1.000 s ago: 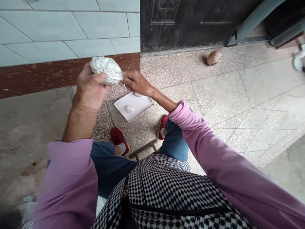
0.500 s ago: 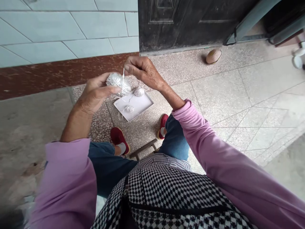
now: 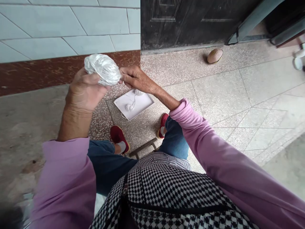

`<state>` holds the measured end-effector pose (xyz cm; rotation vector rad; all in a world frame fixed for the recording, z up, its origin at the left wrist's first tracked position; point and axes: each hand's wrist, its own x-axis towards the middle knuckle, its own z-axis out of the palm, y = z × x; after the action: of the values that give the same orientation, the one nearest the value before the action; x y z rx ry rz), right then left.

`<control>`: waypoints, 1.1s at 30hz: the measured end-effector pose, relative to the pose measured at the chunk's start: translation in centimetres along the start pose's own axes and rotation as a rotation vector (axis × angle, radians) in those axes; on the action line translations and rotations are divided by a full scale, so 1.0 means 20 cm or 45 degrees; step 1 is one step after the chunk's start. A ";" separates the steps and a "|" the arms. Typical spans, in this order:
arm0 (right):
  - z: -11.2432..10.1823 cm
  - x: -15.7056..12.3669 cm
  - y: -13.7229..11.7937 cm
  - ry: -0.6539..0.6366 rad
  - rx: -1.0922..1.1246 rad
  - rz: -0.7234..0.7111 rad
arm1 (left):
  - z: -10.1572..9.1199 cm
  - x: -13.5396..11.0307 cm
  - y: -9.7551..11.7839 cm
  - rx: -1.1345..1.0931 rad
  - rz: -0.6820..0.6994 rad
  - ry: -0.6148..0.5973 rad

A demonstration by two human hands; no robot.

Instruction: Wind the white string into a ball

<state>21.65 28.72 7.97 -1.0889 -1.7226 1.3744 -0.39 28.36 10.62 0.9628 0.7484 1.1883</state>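
My left hand (image 3: 83, 92) is wrapped round the lower left of a shiny white ball of string (image 3: 103, 69), raised in front of the tiled wall. At the ball's right edge, my right hand (image 3: 136, 77) is closed in a pinch on the string; its fingertips are close against the ball and the strand itself is mostly hidden. Below the hands, a shallow white box lid or tray (image 3: 143, 106) lies on the floor. In it rest a small loose bundle of string (image 3: 130, 107) and, partly covered by my right wrist, a smaller white ball (image 3: 138, 92).
A dark panelled door (image 3: 186, 28) and a pale tiled wall (image 3: 59, 22) stand ahead. Near the door lies a rounded pinkish-brown object (image 3: 214, 56). My red shoes (image 3: 118, 139) flank a wooden stool's foot bar (image 3: 144, 147) on the speckled floor.
The ball of string has gone up and left and turned in my left hand. My right hand has dropped slightly from above the ball to its right edge. The bundle in the tray has shifted slightly.
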 end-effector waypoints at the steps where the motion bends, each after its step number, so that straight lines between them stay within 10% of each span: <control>1: 0.01 -0.01 -0.01 -0.004 0.003 0.044 | 0.01 0.00 0.00 -0.014 0.000 0.009; 11: 0.05 -0.01 0.11 -0.222 0.241 0.009 | -0.06 0.02 0.07 -0.030 -0.026 0.096; 18: 0.02 -0.06 0.01 -0.221 0.149 -0.082 | -0.13 0.12 -0.09 0.523 0.269 0.228; 27: -0.19 -0.07 -0.10 0.134 -0.031 -0.057 | -0.11 0.00 -0.06 0.381 -0.275 -0.279; 33: -0.10 -0.02 0.05 -0.005 0.245 -0.044 | -0.09 0.02 -0.01 0.117 -0.116 -0.200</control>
<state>23.80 29.27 7.51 -0.9462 -1.5677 1.4874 -1.84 29.15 9.61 1.0743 0.7183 0.9937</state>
